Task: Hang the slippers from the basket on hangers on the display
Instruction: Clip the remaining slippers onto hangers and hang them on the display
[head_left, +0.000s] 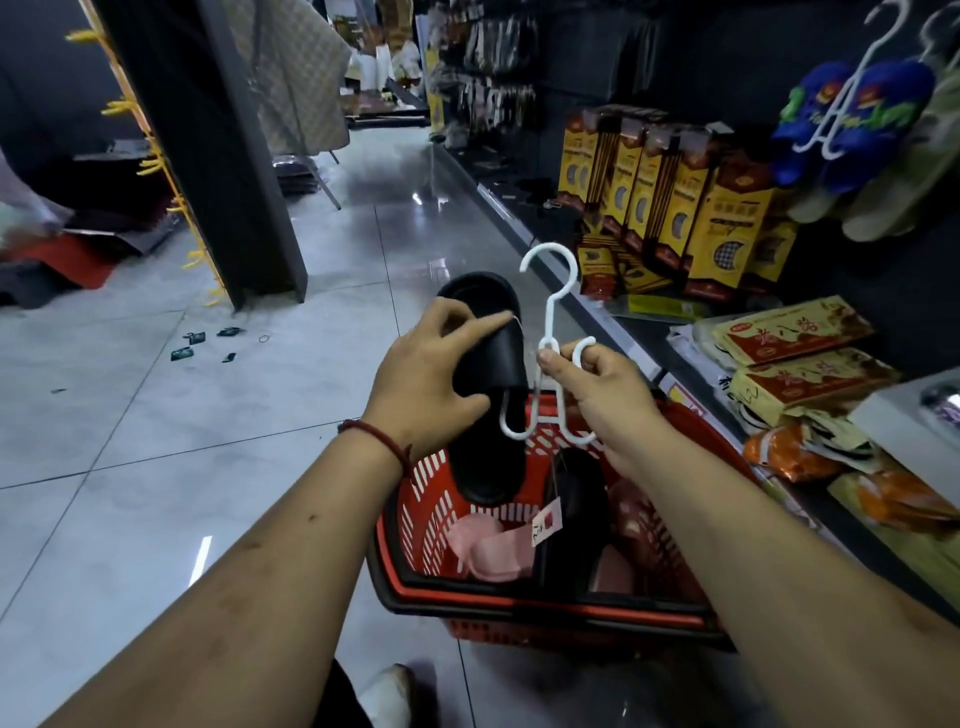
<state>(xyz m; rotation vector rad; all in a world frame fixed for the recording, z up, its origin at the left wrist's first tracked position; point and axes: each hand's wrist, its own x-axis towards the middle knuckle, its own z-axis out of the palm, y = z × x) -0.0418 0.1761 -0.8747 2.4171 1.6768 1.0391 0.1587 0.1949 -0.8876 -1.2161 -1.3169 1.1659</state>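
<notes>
My left hand (426, 379) grips a black slipper (488, 415) by its strap, held over the red basket (519, 608) on the floor. My right hand (602, 395) pinches a white plastic hanger (550, 332) by its middle loops, hook end up. The hanger's lower left hook sits inside the slipper's strap opening. A second black slipper (576, 514) hangs below on a string with a price tag (546, 521), reaching into the basket. Pink slippers (488, 551) lie in the basket.
A shelf on the right carries yellow boxes (670, 208) and flat packets (795, 332). Blue slippers on a white hanger (852, 119) hang on the display at the upper right. A dark pillar (223, 156) stands at the left on the tiled floor.
</notes>
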